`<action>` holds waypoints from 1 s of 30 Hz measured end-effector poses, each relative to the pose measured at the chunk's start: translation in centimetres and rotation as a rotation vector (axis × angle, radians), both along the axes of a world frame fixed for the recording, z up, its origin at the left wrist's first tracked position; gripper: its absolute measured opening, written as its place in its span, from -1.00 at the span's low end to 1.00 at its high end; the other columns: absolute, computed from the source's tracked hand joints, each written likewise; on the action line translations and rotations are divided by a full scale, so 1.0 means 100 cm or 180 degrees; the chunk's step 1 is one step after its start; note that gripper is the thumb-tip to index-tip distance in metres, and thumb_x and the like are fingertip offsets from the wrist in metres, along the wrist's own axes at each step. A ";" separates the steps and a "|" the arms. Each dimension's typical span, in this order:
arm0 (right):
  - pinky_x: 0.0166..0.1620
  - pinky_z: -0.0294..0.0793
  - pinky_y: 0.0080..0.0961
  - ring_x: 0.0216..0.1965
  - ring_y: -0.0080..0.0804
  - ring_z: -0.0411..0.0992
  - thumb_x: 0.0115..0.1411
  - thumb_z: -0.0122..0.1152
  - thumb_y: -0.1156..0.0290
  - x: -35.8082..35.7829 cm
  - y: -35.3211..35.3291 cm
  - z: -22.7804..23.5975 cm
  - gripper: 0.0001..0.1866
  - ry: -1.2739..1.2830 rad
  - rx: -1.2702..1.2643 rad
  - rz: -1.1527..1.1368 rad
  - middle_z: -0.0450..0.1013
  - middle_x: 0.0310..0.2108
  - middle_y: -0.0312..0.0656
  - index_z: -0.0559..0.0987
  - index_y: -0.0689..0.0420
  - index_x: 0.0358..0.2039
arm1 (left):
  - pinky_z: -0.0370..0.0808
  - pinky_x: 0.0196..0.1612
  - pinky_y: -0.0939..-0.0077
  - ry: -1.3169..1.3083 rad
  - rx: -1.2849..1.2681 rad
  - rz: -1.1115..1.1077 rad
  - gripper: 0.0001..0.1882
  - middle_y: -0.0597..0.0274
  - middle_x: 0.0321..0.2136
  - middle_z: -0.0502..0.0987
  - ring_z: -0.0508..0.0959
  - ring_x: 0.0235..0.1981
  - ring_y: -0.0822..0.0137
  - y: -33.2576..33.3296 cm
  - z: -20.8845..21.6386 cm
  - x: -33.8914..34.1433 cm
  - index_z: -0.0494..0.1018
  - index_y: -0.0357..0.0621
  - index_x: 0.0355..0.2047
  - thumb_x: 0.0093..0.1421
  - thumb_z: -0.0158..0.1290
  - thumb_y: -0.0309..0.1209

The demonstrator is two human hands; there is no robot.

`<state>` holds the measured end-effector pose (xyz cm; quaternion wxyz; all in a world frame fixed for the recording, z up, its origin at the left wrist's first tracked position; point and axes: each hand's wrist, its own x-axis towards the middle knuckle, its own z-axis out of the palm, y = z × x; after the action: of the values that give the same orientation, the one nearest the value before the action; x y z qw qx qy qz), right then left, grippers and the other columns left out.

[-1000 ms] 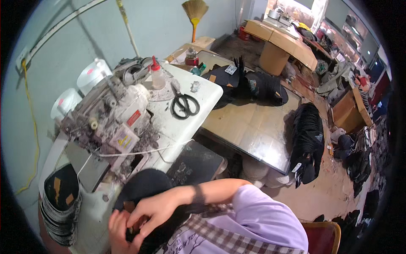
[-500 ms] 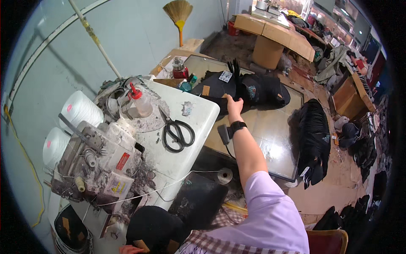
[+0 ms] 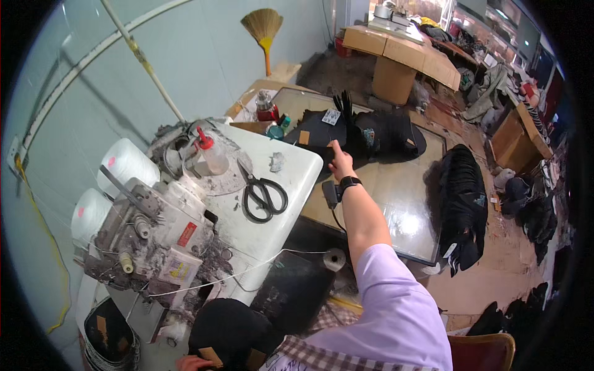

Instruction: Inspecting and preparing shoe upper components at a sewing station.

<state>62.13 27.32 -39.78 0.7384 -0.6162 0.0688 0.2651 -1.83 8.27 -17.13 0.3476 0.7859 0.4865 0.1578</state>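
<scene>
My right arm reaches out to the pile of black fabric pieces (image 3: 399, 136) on the glass-topped table (image 3: 408, 216). My right hand (image 3: 341, 162), with a dark band at its wrist, is closed on the edge of a black fabric piece (image 3: 320, 131) bearing a tan patch and a white printed tag. At the lower edge, my left hand (image 3: 193, 363) shows only its fingers, curled at the edge of a dark rounded fabric piece (image 3: 229, 328) with tan patches. That piece lies in front of a dusty sewing machine (image 3: 164, 232).
Black scissors (image 3: 264, 198) and a red-capped bottle (image 3: 212, 156) lie on the white machine table (image 3: 294, 179). White thread cones (image 3: 128, 166) stand at left. A long bundle of black pieces (image 3: 464, 210) lies at right. A white thread crosses the table's front edge.
The view has shifted slightly, so the table and machine appear a little lower and further right. My right hand stays at the black piece, its fingers closed tighter. My left hand has barely moved.
</scene>
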 end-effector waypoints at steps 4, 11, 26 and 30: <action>-0.50 0.33 -0.50 -0.64 -0.49 0.28 -0.04 0.38 0.18 -0.021 0.020 -0.005 -0.58 -0.0145 0.0157 0.0159 0.37 -0.62 -0.32 0.53 0.19 -0.26 | 0.34 0.02 0.24 -0.0026 0.0124 0.0097 -0.80 0.07 -0.20 0.50 0.45 -0.09 0.07 -0.008 -0.005 -0.004 0.51 -0.21 -0.28 0.19 0.07 -0.34; -0.19 0.38 -0.61 -0.30 -0.56 0.41 0.09 0.01 0.52 -0.062 -0.060 0.061 -0.68 -0.1981 0.0714 -0.0615 0.50 -0.30 -0.21 0.47 0.39 -0.14 | 0.37 0.03 0.20 0.0003 0.0318 0.0117 -0.71 -0.01 -0.18 0.51 0.45 -0.03 0.03 -0.027 0.020 0.003 0.50 -0.22 -0.21 0.17 0.13 -0.25; 0.00 0.31 -0.44 -0.08 -0.34 0.36 -0.01 0.00 0.54 -0.279 -0.198 0.235 -0.57 -0.1762 0.2935 0.5171 0.44 -0.15 -0.07 0.46 0.31 -0.06 | 0.39 -0.01 0.47 -0.1996 -0.0372 -0.0028 -0.38 0.06 -0.08 0.47 0.49 -0.10 0.29 0.053 0.074 0.082 0.28 -0.32 0.09 0.08 0.16 -0.25; 0.12 0.27 -0.42 0.06 -0.44 0.29 0.19 0.18 0.30 -0.285 -0.181 0.264 -0.38 -0.1434 0.3079 0.5371 0.37 0.00 -0.16 0.21 0.29 0.18 | 0.41 -0.19 0.60 -0.1200 0.0601 0.0347 -0.69 0.28 -0.34 0.55 0.49 -0.31 0.50 0.038 0.113 0.080 0.44 -0.37 -0.17 0.11 0.07 -0.43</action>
<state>33.66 9.18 -13.40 0.4757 -0.1322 -0.6485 0.5794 6.14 12.07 -5.78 0.3483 0.7440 0.4377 0.3654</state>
